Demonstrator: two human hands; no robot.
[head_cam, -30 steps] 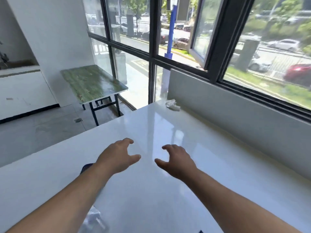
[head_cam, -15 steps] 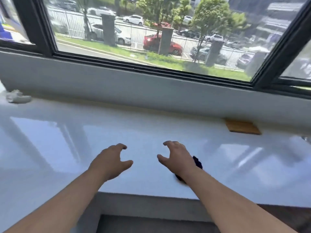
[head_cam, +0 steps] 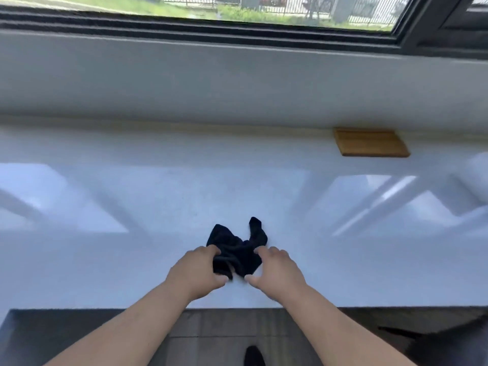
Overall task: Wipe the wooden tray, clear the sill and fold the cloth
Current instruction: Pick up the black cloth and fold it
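Indoors, glossy white sill (head_cam: 132, 260), dark cloth (head_cam: 237, 249), wooden tray (head_cam: 371, 142) against wall.

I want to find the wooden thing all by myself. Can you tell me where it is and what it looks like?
Start at the big window and drop to the wide glossy white sill under it. At the back, far right, against the grey wall, lies a small flat rectangular light-brown wooden tray. It is the only brown thing; the crumpled dark cloth sits near the front edge.
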